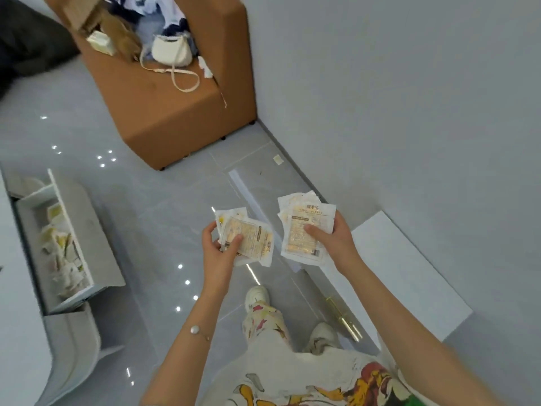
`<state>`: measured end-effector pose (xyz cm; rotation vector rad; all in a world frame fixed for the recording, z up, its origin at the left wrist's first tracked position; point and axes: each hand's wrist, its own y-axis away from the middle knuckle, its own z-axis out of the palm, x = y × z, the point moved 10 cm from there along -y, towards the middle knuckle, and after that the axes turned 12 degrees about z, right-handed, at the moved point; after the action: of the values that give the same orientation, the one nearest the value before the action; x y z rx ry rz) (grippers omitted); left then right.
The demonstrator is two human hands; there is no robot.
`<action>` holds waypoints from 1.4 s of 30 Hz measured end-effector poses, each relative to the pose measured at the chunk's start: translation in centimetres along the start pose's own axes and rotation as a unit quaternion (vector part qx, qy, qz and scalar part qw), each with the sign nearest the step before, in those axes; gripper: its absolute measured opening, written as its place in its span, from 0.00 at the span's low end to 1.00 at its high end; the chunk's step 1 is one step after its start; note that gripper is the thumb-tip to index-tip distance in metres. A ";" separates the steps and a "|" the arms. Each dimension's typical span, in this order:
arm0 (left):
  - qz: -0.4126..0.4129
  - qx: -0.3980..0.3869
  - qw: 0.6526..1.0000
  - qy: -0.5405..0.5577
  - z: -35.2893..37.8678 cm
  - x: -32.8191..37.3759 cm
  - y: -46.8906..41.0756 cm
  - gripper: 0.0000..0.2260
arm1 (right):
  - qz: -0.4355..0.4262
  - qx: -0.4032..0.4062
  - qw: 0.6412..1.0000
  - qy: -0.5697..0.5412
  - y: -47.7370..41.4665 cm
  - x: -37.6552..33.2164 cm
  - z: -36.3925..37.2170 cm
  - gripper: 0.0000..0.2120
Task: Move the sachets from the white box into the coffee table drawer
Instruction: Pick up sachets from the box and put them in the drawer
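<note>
My left hand (218,253) grips a small stack of white and yellow sachets (251,240), thumb on top. My right hand (332,240) holds a thicker stack of the same sachets (304,221), thumb pressed on the top one. Both stacks hang over the grey floor in front of me. At the left the coffee table drawer (85,230) stands pulled out, with several sachets (63,253) lying loose inside. A white box is not clearly seen; a flat white surface (409,276) lies at the right by the wall.
A brown sofa block (175,112) stands ahead with a white handbag (172,51) and clothes on it. The grey wall (409,98) runs along the right. My feet in pale shoes (257,294) stand on the glossy floor. A gold object (342,317) lies by the wall.
</note>
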<state>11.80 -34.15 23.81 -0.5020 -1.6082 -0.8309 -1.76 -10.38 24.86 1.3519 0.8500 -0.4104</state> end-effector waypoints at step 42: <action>-0.008 0.566 0.813 0.140 -35.1 7.0 -14.0 0.21 | 0.034 -0.449 0.831 0.326 -12.1 -18.4 59.6 0.16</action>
<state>23.53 -70.41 29.00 0.4773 -1.5227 0.1478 -4.71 -73.65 29.46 0.5931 1.3222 0.5247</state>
